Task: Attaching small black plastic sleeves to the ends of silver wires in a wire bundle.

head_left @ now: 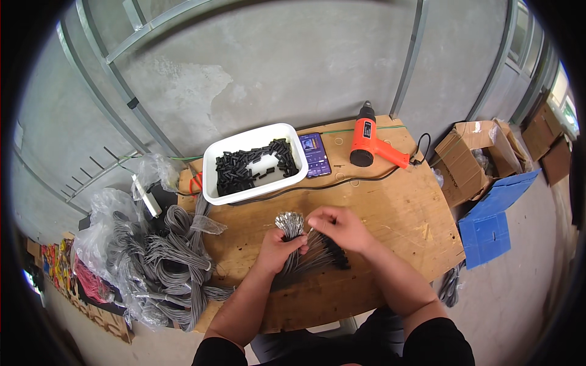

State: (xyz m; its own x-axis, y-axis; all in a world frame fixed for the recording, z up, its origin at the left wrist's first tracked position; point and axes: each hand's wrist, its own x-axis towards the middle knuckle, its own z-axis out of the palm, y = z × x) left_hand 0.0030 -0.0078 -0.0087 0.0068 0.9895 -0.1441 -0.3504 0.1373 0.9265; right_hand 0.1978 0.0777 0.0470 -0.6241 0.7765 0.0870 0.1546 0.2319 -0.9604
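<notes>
My left hand [282, 249] is closed around a bundle of thin grey wires [294, 261]. Shiny silver metal ends [289, 223] stick up in a dense cluster above that fist. Just right of the cluster, my right hand [339, 228] pinches thumb and forefinger together at what looks like the thin end of a single wire; the fingers partly cover it. Below my right hand, more wires fan out over the wooden table [403, 213] and end in black sleeves [335, 254].
Beyond my hands stands a white tub [210, 177] of short black tubes [235, 169]. A phone [315, 155] and an orange heat gun [371, 145] with its cable lie farther right. Coiled grey cables [177, 262] and clear plastic bags [101, 226] crowd the left; cardboard boxes [461, 165] stand right.
</notes>
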